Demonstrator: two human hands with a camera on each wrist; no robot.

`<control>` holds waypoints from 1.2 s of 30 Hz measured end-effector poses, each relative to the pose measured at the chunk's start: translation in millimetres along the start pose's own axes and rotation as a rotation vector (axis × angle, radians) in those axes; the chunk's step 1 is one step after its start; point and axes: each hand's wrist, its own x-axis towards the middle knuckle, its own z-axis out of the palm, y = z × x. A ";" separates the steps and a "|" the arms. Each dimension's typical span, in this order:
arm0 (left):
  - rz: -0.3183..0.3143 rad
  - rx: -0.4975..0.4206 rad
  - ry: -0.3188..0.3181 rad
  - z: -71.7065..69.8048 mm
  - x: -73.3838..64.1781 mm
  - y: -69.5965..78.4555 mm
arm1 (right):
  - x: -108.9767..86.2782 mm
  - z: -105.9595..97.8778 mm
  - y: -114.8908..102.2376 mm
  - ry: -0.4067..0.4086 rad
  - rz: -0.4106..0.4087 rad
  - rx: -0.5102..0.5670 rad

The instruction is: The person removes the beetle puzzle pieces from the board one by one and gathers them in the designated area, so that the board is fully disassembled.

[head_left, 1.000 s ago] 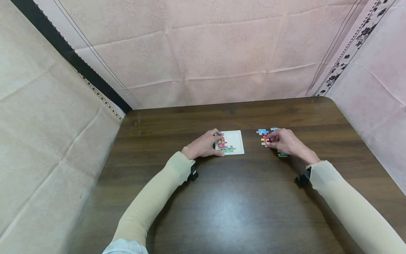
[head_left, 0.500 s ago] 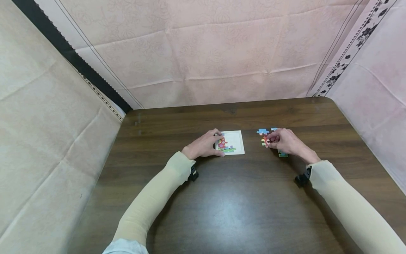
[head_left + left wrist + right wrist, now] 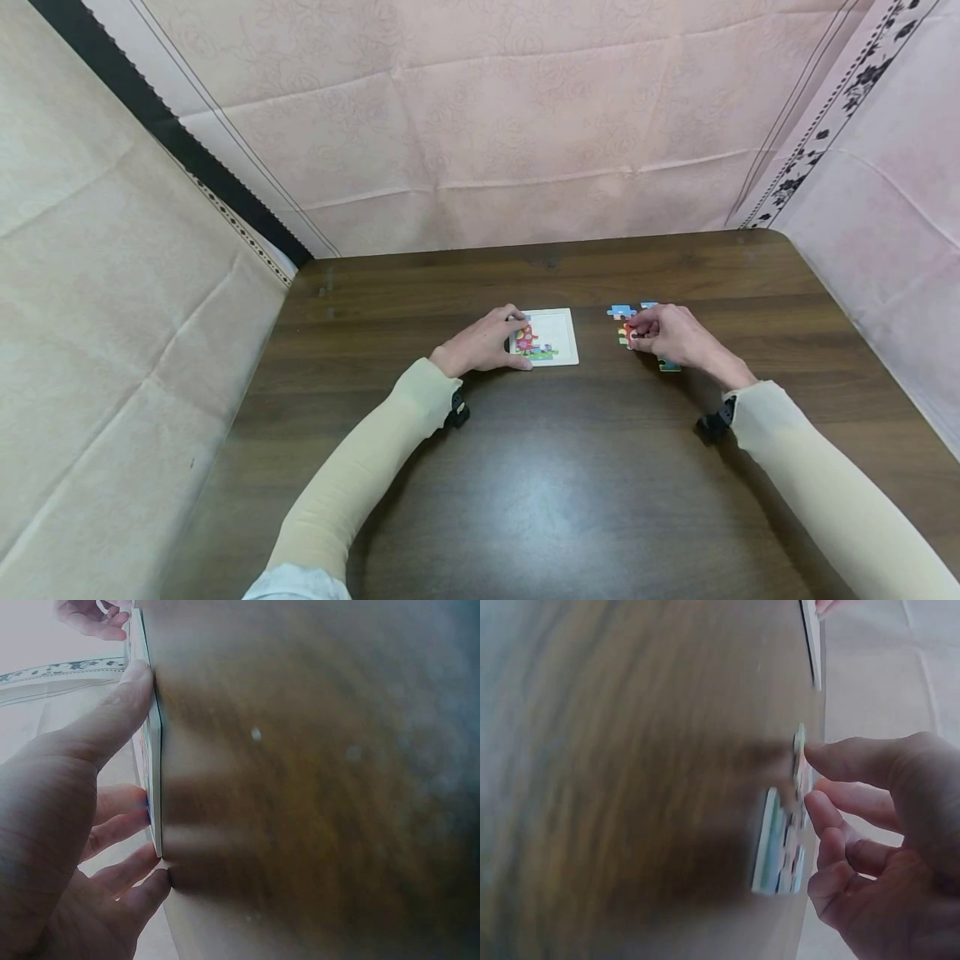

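We observe the left arm [image 3: 358,473] and right arm [image 3: 832,479], both in pale cream fabric sleeves, reaching forward and angled inward. The bare left hand [image 3: 489,340] sets its thumb wide of its fingers; the bare right hand [image 3: 681,337] brings thumb and fingertips close together, remaining fingers bent.

The left hand [image 3: 487,339] covers the left side of the puzzle board [image 3: 565,337] and part of its picture. The right hand [image 3: 681,337] hides part of the red piece [image 3: 626,335] it pinches and some of the other pieces [image 3: 621,312], so they cannot be counted; their printed details are too small to read. Both sleeves [image 3: 360,471] run out of the head view. In the right wrist view, the pieces are blurred and the board is cut off at the top. The left wrist view blurs the table [image 3: 315,787].
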 end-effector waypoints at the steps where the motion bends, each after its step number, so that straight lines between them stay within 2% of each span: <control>1: 0.000 -0.002 0.000 -0.1 -0.3 0.0 | 0.4 0.8 -1.5 0.009 -0.010 -0.002; 8: -0.006 -0.008 -0.002 0.0 -1.7 -0.6 | 2.0 8.3 -22.6 0.047 -0.047 0.012; 13: -0.007 -0.008 -0.003 0.2 -1.9 -0.9 | 6.1 20.5 -42.2 0.063 -0.107 0.018; 16: -0.007 -0.005 -0.003 0.4 -2.0 -1.3 | 10.3 30.1 -53.1 0.054 -0.123 0.035; 25: -0.009 -0.011 -0.008 -0.3 -1.0 -1.9 | 24.9 52.0 -78.9 0.005 -0.099 0.081; 36: 0.013 -0.016 0.003 -2.0 -1.5 -0.5 | 35.4 66.1 -95.0 -0.042 -0.140 0.045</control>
